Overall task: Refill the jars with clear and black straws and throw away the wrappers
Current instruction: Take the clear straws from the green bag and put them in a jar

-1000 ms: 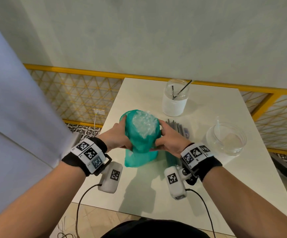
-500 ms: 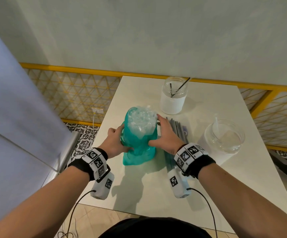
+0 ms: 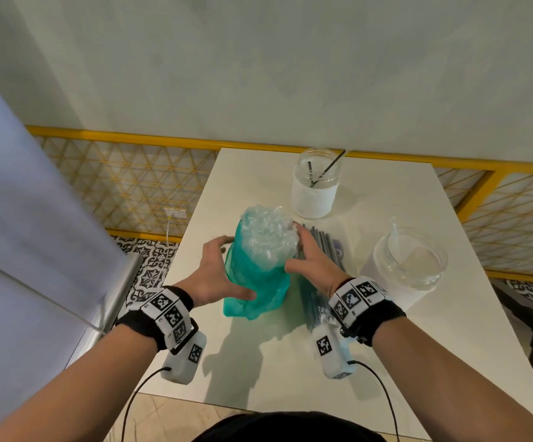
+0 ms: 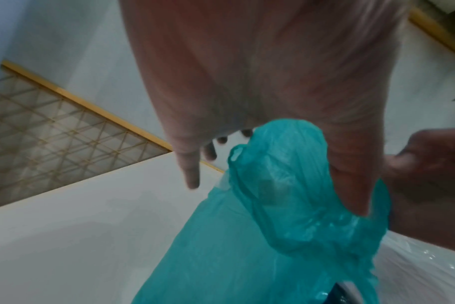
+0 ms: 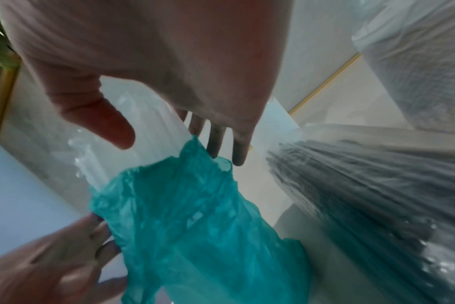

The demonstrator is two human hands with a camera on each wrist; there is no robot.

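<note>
Head view, centre of the frame: one teal plastic bag [image 3: 254,279] stands upright on the white table [image 3: 259,362], with one crumpled wad of clear plastic wrappers [image 3: 270,232] bulging from its mouth. The left hand [image 3: 215,275] spreads against the bag's left side, fingers straight, thumb low on the front. The right hand [image 3: 311,266] flanks the bag's right side, fingers extended up by the wad. Behind it lies one wrapped bundle of black straws [image 3: 324,250]. Two glass jars: one [image 3: 317,183] at upper centre holds two black straws, one [image 3: 410,261] at right holds one clear straw.
</note>
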